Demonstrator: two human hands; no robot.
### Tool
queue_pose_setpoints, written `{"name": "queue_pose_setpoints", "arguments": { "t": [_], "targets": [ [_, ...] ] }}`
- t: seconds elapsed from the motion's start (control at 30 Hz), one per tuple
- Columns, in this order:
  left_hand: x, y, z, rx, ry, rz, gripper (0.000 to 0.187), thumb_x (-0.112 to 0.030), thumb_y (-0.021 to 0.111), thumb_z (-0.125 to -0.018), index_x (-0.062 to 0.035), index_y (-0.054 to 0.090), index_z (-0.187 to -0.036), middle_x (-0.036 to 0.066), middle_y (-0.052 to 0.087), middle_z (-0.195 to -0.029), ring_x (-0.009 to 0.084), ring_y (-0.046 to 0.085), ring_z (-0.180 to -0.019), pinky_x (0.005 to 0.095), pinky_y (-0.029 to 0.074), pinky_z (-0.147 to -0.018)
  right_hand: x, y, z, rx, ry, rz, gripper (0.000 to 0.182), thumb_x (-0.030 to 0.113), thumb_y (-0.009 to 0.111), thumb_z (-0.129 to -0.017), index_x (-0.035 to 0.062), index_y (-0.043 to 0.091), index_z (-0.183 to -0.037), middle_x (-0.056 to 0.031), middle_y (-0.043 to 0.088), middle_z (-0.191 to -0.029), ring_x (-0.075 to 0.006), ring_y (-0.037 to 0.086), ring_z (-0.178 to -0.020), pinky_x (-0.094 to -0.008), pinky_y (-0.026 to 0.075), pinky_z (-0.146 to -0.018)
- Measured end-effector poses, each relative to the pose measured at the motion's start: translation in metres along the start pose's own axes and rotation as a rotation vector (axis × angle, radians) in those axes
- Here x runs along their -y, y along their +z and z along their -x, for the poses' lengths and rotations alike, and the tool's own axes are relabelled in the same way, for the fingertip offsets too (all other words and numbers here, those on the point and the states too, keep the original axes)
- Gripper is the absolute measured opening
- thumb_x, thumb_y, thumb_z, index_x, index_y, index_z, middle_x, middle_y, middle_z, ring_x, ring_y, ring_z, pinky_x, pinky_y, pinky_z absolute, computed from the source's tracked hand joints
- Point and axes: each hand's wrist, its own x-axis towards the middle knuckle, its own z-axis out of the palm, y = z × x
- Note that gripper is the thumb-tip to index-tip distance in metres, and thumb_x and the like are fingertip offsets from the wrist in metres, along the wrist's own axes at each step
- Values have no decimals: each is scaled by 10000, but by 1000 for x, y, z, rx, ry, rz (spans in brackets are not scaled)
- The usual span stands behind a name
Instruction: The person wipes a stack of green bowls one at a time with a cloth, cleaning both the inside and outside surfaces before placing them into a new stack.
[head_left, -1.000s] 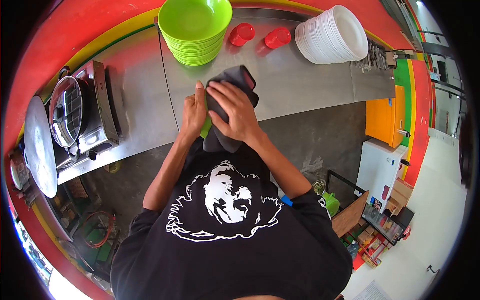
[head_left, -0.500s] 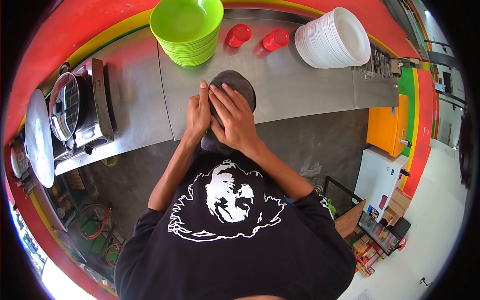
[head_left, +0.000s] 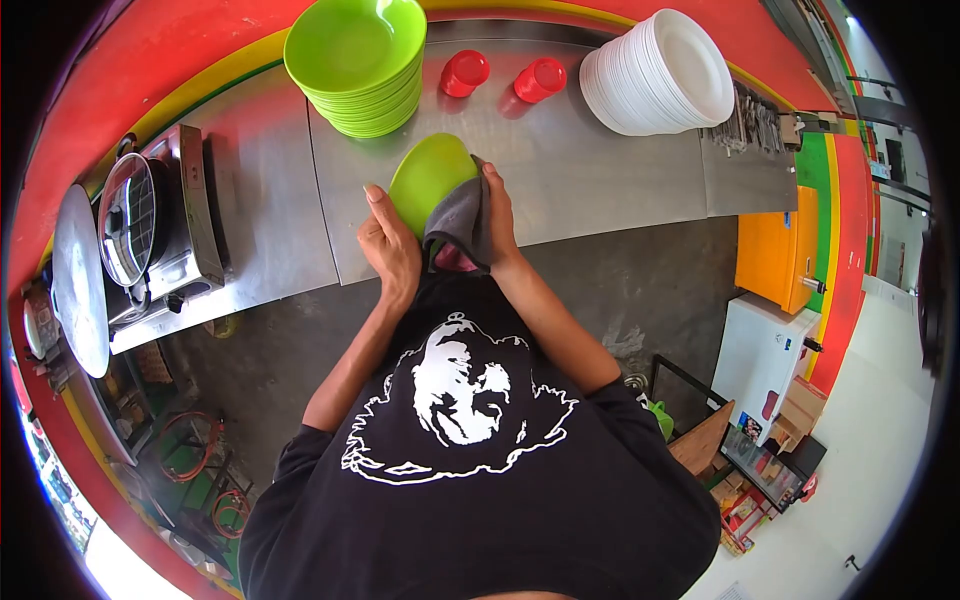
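Note:
Held in front of my chest is a green bowl (head_left: 428, 180), seen tilted near the counter's front edge. My left hand (head_left: 390, 245) grips its left side, thumb raised along the rim and fingers mostly hidden. A dark grey cloth (head_left: 462, 218) covers the bowl's lower right part and hangs toward my shirt, with a pinkish patch showing in its fold. On the right side, my right hand (head_left: 500, 215) is closed on the cloth against the bowl's edge; its fingertips are partly hidden. Beyond them stands a tall stack of green bowls (head_left: 368, 100).
On the steel counter (head_left: 580, 170) are two red containers (head_left: 465, 74) (head_left: 540, 80), a stack of white plates (head_left: 640, 80) and cutlery (head_left: 745, 120) at right. A stove (head_left: 190, 210) with a lidded pan (head_left: 130, 215) stands left. An orange cabinet (head_left: 770, 250) is at right.
The cloth, which covered the bowl under both hands, is now drawn to the right, exposing the green surface. My hands have moved apart to opposite sides of the bowl.

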Motion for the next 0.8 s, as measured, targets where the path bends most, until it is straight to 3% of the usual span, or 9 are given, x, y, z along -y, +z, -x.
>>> {"name": "queue_pose_setpoints", "arguments": {
  "t": [0.07,0.17,0.27,0.37,0.5,0.6,0.73,0.77,0.8],
  "targets": [
    [-5,7,6,-30,-29,-4,683,-541,395,-1061,-44,346,-595,-33,336,-537,78,283,-531,346,198,-472,-3,-3,3,35,122,-133,520,398,428,-1057,-5,487,-1380,-89,626,-1143,-143,608,-1005,-274,495,-886],
    [-5,10,5,-18,-24,-40,679,-540,390,-1063,-55,374,-587,-33,347,-529,77,288,-514,344,190,-471,-17,-22,-11,-26,-10,-12,496,370,424,-1062,-7,501,-1374,-92,636,-1156,-149,628,-993,-276,509,-876],
    [-7,7,-1,86,-28,-145,693,-530,390,-1065,-23,375,-594,-2,334,-525,95,293,-527,363,222,-469,23,5,-1,-41,-145,304,435,304,461,-1050,-6,548,-1343,-123,634,-1258,-220,627,-1109,-312,488,-956],
    [-14,3,-11,204,-22,-223,709,-514,402,-1066,24,383,-604,25,323,-527,110,300,-544,382,254,-470,14,4,1,-4,-675,919,402,228,553,-988,3,591,-1318,-137,604,-1364,-322,568,-1257,-377,431,-1057],
    [0,-1,-33,296,-41,-236,714,-496,420,-1066,51,421,-606,29,342,-527,113,314,-549,391,272,-472,22,32,35,180,-902,1411,461,176,642,-876,24,615,-1311,-125,585,-1396,-379,483,-1345,-467,374,-1114],
    [5,-5,-33,370,-81,-188,699,-478,423,-1070,38,433,-600,31,346,-524,110,312,-549,389,274,-473,29,24,23,274,-820,1293,458,183,637,-885,30,612,-1316,-133,582,-1398,-381,485,-1341,-460,378,-1112],
    [-10,-18,-31,480,3,-209,656,-416,446,-1079,14,384,-588,-6,311,-534,96,276,-546,375,231,-465,21,1,-2,155,-383,753,422,230,606,-957,38,598,-1332,-124,631,-1286,-239,570,-1220,-354,418,-1057],
    [-9,-20,-30,459,45,-213,649,-406,450,-1080,10,371,-588,-13,307,-535,92,270,-545,371,222,-464,19,-6,-6,151,-245,639,403,259,550,-1004,28,583,-1332,-87,635,-1218,-178,579,-1149,-309,430,-1017],
    [-9,-23,-31,441,89,-215,642,-395,453,-1081,7,358,-588,-19,304,-535,89,265,-544,366,214,-463,18,-5,-3,115,-201,522,397,274,531,-1014,25,585,-1318,-79,635,-1201,-175,584,-1132,-305,437,-1004]
  ]
}}
